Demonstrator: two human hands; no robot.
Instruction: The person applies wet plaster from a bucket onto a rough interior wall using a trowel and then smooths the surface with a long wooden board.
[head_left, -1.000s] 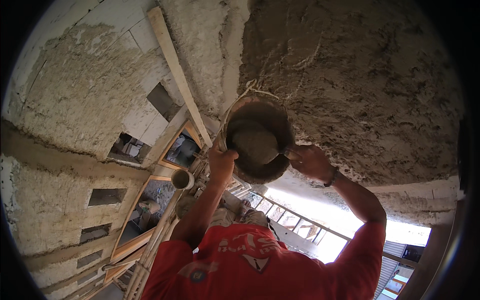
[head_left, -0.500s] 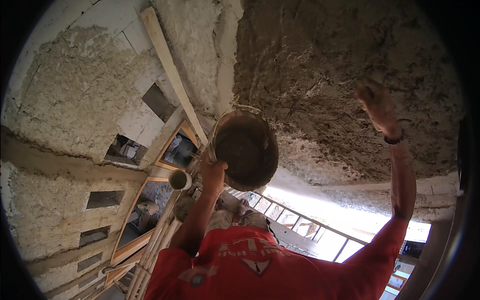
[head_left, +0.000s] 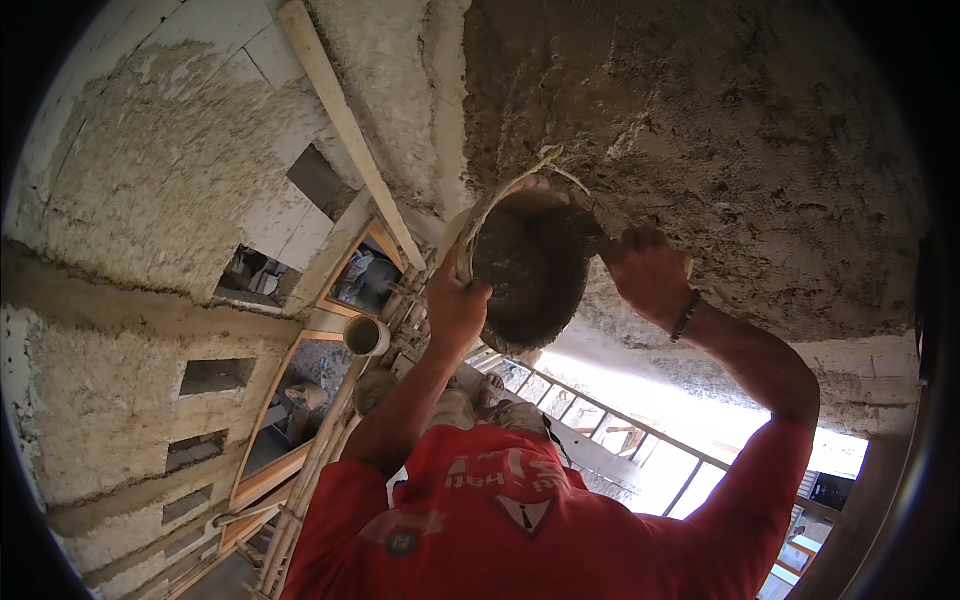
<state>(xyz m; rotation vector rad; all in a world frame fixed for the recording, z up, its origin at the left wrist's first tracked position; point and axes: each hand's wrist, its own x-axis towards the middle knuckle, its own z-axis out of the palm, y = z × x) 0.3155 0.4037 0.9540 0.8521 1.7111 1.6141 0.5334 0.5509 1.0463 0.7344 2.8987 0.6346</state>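
left grip [head_left: 458,308] clasping a round bucket [head_left: 528,200], dark mortar [head_left: 522,285] coating its inside, pale cord [head_left: 549,154] looped above that grip, right grip [head_left: 648,275] clenched on a tool handle [head_left: 688,266]

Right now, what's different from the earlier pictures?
Since the previous picture, the right fingers moved left and down, from near the rough wall to the right side of the bucket, which shifted slightly right. The left fingers kept hold of it; the small pail stayed put.
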